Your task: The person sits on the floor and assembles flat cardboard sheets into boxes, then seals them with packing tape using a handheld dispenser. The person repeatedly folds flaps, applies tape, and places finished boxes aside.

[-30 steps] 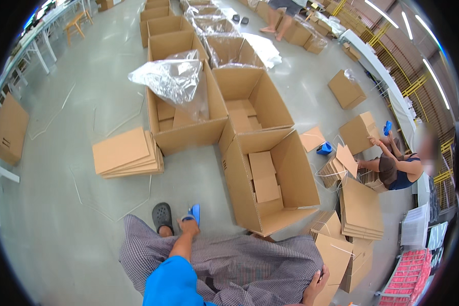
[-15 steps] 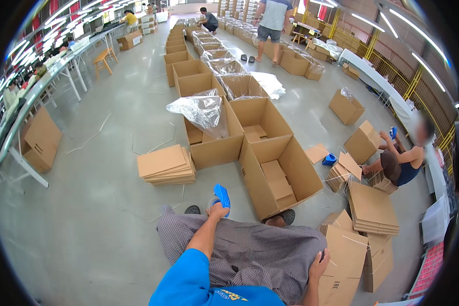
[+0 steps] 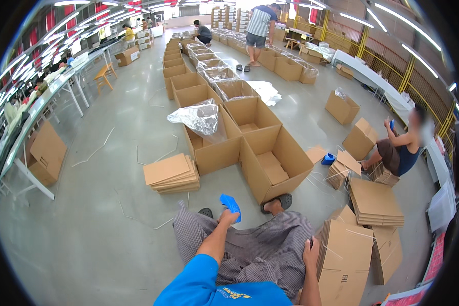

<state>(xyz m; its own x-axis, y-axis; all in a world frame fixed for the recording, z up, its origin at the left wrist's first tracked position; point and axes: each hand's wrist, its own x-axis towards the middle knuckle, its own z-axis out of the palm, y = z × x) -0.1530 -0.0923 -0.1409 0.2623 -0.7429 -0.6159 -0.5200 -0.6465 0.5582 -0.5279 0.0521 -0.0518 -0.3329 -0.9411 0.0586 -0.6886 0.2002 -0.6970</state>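
My left hand (image 3: 230,217) is closed around a blue tape dispenser (image 3: 231,205), held out over the floor beyond my lap. Grey checked cloth (image 3: 250,245) covers my legs. At its right edge, the fingers of my right hand (image 3: 310,253) are curled against the cloth, beside a leaning stack of flat cartons (image 3: 349,260). Just ahead of my right foot (image 3: 275,205) stands an open cardboard box (image 3: 296,171) with folded flaps inside. Left of it lies a low pile of cardboard sheets (image 3: 171,173).
Rows of open boxes (image 3: 188,84) run away from me, several lined with clear plastic (image 3: 201,117). A seated co-worker (image 3: 403,145) at right holds something blue. Near them are another blue dispenser (image 3: 328,159) and stacked flat cartons (image 3: 376,201). Loose straps (image 3: 94,148) lie on the floor.
My left hand has moved slightly right with the dispenser, which has turned. My right hand and the checked cloth have drawn inward, baring my right foot. The view has shifted a little.
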